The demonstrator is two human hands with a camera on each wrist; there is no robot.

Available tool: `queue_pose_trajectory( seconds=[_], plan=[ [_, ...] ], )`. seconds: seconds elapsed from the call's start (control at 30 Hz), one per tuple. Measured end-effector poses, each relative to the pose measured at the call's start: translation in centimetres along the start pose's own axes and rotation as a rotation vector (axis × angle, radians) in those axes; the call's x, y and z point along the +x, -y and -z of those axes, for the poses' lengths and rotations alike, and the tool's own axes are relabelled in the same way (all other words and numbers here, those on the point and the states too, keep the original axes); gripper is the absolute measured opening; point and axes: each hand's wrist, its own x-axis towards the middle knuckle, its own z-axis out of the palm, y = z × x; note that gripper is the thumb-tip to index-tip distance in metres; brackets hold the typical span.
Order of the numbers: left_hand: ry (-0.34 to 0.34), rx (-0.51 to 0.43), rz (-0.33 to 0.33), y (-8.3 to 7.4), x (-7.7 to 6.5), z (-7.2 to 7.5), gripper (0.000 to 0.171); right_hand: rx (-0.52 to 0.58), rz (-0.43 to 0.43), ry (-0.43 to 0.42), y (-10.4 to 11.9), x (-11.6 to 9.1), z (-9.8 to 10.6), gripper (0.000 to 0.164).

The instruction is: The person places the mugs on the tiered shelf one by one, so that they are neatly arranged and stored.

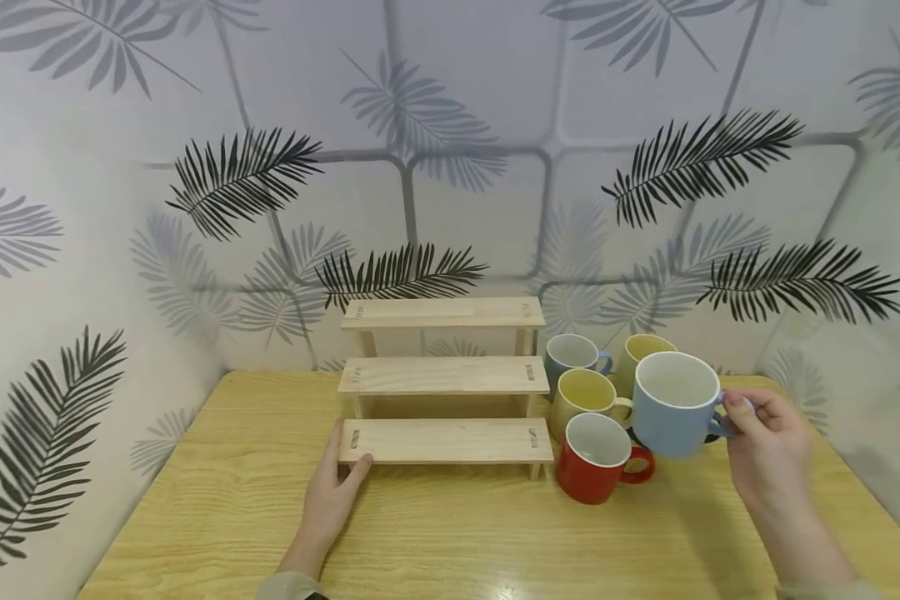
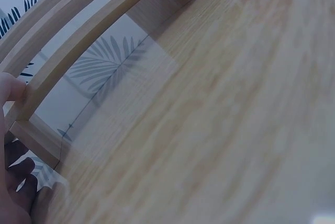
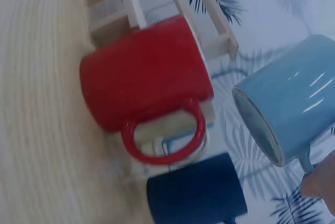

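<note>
My right hand pinches the handle of a light blue mug, white inside, and holds it upright in the air above the other mugs. In the right wrist view the raised mug shows its underside rim clear of the table. My left hand grips the left end of a three-step wooden rack, thumb over the front edge of the lowest step. The left wrist view has the fingers beside the rack's leg. All three steps of the rack are bare.
Right of the rack stand a red mug, two yellow mugs and a grey-blue mug, close together. A dark navy mug is mostly hidden behind the raised one in the head view. The wooden table meets a leaf-patterned wall.
</note>
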Motion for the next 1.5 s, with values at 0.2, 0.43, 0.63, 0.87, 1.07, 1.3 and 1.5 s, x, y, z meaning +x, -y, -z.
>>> queue_pose_trajectory(
  seconds=[0.2,0.43,0.63,0.87,1.07,1.3,1.5],
  plan=[
    [-0.005,-0.004,-0.001,0.0,-0.1,-0.2,0.082,-0.038,-0.030,-0.031,-1.2,0.7,-2.8,0.013],
    [-0.022,0.021,-0.022,-0.2,0.0,-0.1,0.081,-0.124,-0.062,-0.026,-3.2,1.7,-6.7,0.008],
    [-0.015,0.037,-0.024,-0.1,0.2,0.0,0.085,-0.176,-0.085,0.020,-5.0,2.7,-10.2,0.011],
    [-0.003,0.049,-0.027,-0.1,0.2,0.0,0.087,-0.210,-0.094,0.039,-7.6,4.1,-14.2,0.013],
    [-0.020,0.074,-0.028,0.1,0.0,-0.2,0.088,-0.262,-0.124,0.050,-10.3,5.0,-17.4,0.024],
    [0.003,0.069,0.004,0.0,-0.2,-0.2,0.092,-0.239,-0.160,0.027,-13.4,5.7,-20.7,0.026],
    [0.001,0.069,0.004,-0.4,-0.1,0.0,0.091,-0.277,-0.204,0.009,-15.8,6.4,-23.5,0.024]
  ],
)
